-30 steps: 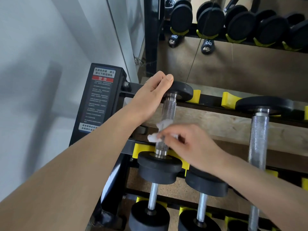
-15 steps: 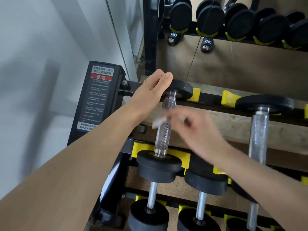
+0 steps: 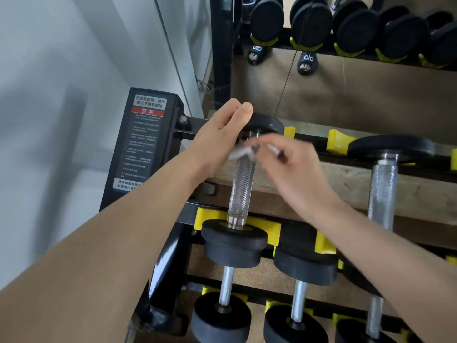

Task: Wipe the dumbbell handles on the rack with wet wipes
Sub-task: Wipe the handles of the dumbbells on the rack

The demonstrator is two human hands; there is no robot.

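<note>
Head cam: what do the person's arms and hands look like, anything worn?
Both forearms are bare for all that shows, with no sleeves in view. The left hand and right hand wear no gloves, and no watch or band shows at either wrist. A thin ring may sit on a left finger, but it is too small to tell. The right hand is motion-blurred.

Head view: single wide-angle camera, worn on the person's head, facing forward and down. Close range, above the rack's point(image 3: 346, 180) left end (wall alongside).
</note>
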